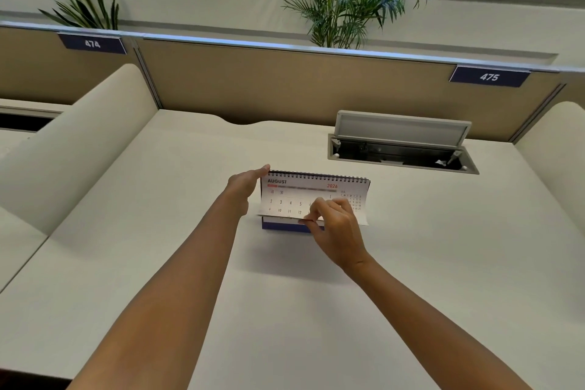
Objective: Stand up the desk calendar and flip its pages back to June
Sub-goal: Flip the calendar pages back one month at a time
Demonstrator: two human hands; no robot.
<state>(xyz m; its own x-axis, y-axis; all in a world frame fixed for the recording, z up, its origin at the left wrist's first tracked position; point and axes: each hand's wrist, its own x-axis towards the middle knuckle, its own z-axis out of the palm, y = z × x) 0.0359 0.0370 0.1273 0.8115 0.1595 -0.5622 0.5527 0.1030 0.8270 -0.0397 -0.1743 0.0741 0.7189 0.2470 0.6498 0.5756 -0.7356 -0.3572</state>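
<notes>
The spiral-bound desk calendar (294, 191) stands upright on its dark blue base in the middle of the white desk (158, 263). Its front page reads AUGUST 2026. My left hand (243, 188) rests against the calendar's upper left corner, fingertips at the wire binding, steadying it. My right hand (335, 228) pinches the lower edge of the August page between thumb and fingers, and that edge is lifted slightly off the base. The right hand covers part of the page's lower middle.
An open cable hatch (402, 149) with its lid raised sits in the desk behind and to the right of the calendar. A tan partition (285, 85) labelled 474 and 475 closes the back. Curved white dividers (79, 142) flank both sides.
</notes>
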